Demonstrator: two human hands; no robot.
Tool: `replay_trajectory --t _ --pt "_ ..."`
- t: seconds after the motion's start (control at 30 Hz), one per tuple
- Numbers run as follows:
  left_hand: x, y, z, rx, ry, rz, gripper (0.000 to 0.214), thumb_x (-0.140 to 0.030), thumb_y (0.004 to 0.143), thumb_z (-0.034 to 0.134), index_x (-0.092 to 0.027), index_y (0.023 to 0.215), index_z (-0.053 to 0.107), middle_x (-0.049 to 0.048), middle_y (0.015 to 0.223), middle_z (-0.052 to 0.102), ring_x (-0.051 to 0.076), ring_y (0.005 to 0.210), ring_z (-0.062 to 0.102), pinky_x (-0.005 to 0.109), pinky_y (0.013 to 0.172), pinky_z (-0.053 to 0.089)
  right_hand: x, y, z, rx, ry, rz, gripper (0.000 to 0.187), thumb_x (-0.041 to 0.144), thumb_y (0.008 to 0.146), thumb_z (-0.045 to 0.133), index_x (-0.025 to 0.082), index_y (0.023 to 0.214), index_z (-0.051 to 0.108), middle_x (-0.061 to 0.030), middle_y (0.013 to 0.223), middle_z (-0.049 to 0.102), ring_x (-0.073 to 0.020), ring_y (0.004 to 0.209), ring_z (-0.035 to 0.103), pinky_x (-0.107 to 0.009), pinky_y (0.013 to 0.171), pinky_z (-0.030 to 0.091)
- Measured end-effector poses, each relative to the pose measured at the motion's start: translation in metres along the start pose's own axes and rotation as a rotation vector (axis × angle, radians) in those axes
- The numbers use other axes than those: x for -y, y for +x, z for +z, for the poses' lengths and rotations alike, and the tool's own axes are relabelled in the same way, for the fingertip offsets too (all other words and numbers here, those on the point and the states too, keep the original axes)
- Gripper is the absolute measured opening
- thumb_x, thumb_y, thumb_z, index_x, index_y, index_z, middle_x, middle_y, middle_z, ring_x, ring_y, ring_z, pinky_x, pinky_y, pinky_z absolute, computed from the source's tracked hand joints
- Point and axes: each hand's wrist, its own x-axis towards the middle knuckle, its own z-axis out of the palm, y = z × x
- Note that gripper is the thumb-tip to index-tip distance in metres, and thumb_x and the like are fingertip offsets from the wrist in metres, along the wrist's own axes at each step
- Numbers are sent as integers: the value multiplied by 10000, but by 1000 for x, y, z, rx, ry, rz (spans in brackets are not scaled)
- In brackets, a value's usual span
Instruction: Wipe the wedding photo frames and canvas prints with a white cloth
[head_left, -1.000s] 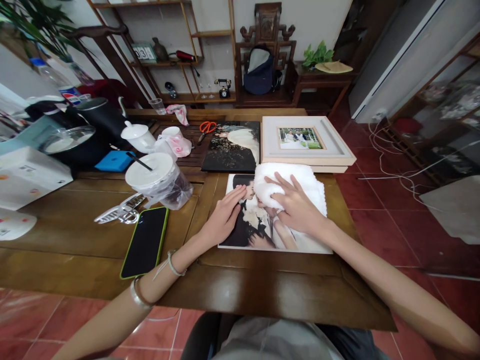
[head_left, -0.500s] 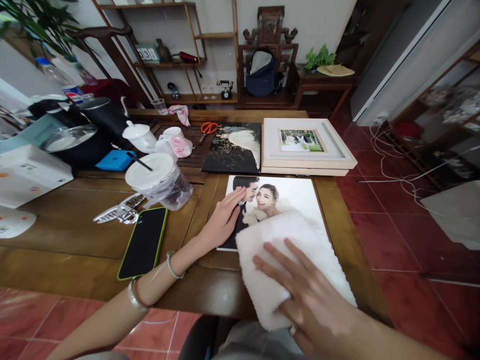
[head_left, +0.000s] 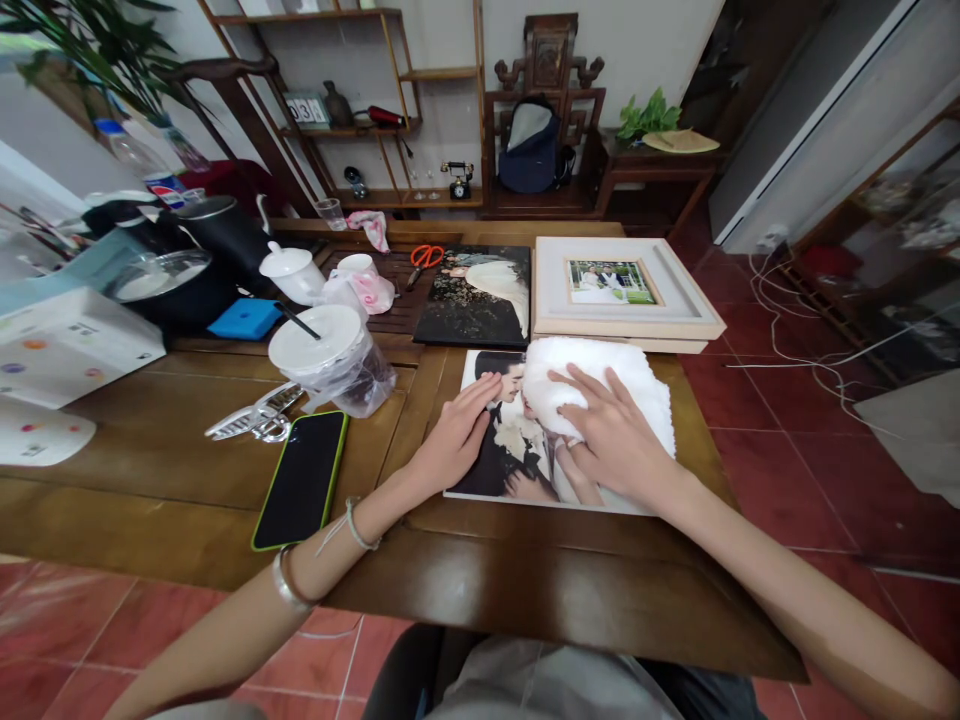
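White cloth point(head_left: 611, 375): bunched on the far right part of photo, under right hand; whether its far edge touches frame, cannot tell.
Photo point(head_left: 510, 455): flat on table point(head_left: 172, 450), toward the right end, between front edge and frame; no overhang seen.
Right hand point(head_left: 619, 435): palm down on cloth, fingers spread and flat, pressing, gripping nothing.
Left hand point(head_left: 454, 445): palm down on photo's left edge, fingers straight and together, pinning it, grasping nothing.
Frame point(head_left: 686, 305): just behind photo; its right corner seems to pass table's right edge. Dark print point(head_left: 472, 300) beside it on the left.
Cup point(head_left: 330, 360): lidded, straw in, wrapped in a clear bag, near photo's far left corner but apart from it.
Phone point(head_left: 301, 480): face up, near left hand on its left; clip point(head_left: 251, 420) just beyond it.
Photo risk: the face could scratch if grit sits under cloth and right hand bears down hard.
Slip risk: if left hand eases off, photo could skate with cloth, toward front edge or into frame.
Frame risk: a long push away could shove cloth into frame; with that corner out past the edge it could shift further off.
Cup risk: a wide left sweep or a swung forearm could tip cup; any drink inside would run to photo and phone.
Bracelet point(head_left: 352, 525) risk: on the left wrist, off photo now; it could scuff the corner if that hand slides inward.
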Motion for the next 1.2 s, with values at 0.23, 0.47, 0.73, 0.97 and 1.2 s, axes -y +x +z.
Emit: replay_trajectory --t 0.23,0.47,0.73,0.97,1.2 --pt "0 1 1 -42 -27 6 422 -266 996 305 -230 1399 423 84 1478 431 195 1405 334 474 1168 259 35 -22 10 66 78 -144 297 118 681 608 167 943 740 -162 1499 356 -423 1394 220 -657 1118 131" --pt "0 1 0 -12 -8 -12 433 -241 991 299 -216 1406 416 89 1488 415 197 1409 324 474 1164 265 70 -78 2 60 305 -257 182 139 627 595 198 755 709 -118 1500 371 -398 1394 239 -621 1119 195" --pt "3 -1 1 -8 -9 3 423 -226 991 302 -247 1394 431 75 1492 413 194 1411 322 492 1159 261 18 -52 -11 -20 163 41 268 66 621 484 149 786 678 -154 1343 557 -323 1271 458 -494 1040 397" --pt "-1 0 1 -11 -43 -38 430 -300 1007 283 -234 1411 414 65 1503 399 192 1416 312 469 1176 225 16 -6 8 -30 -54 166 278 168 744 543 88 958 701 -209 1499 336 -424 1403 189 -603 1084 239" --pt "-5 1 -4 -68 -157 -45 478 -371 1010 271 -203 1448 363 56 1540 327 174 1444 239 405 1198 182 60 -10 17 151 145 -222 258 252 725 615 199 956 716 -144 1555 237 -392 1433 61 -646 1101 17"
